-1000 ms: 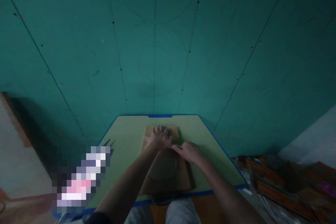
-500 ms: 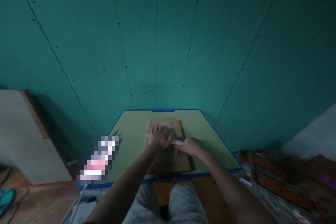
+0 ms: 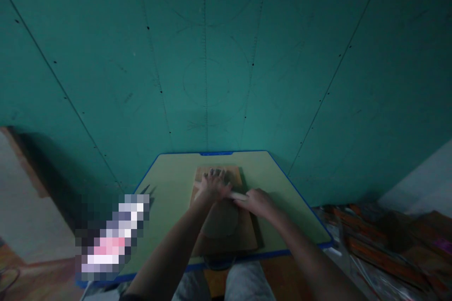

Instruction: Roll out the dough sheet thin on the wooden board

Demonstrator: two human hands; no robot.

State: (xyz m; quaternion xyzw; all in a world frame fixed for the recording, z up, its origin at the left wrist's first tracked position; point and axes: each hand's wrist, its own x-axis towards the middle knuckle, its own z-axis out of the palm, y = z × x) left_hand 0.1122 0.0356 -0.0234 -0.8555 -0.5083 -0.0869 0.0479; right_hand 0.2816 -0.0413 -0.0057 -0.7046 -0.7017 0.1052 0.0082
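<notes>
A pale rolling pin [image 3: 238, 195] lies across a wooden board [image 3: 247, 241], over the far part of a flat, greyish sheet of dough [image 3: 221, 221]. My left hand [image 3: 212, 186] presses flat on the left part of the pin, fingers spread and pointing away from me. With its fingers wrapped round the right end of the pin, my right hand [image 3: 258, 199] is closed. The near part of the dough shows between my forearms; its far edge is hidden under my left hand and the pin.
The board rests on a pale table [image 3: 169, 183] with a blue rim. A blurred-out device [image 3: 115, 235] stands at the table's left edge. Behind the table rises a green wall [image 3: 226, 56]. Leaning at the left is a pale panel [image 3: 28, 207]; assorted materials [image 3: 370, 249] lie at the right.
Both hands have pushed the rolling pin a little farther away along the board, so more of the near part of the dough shows. The whole view has shifted slightly.
</notes>
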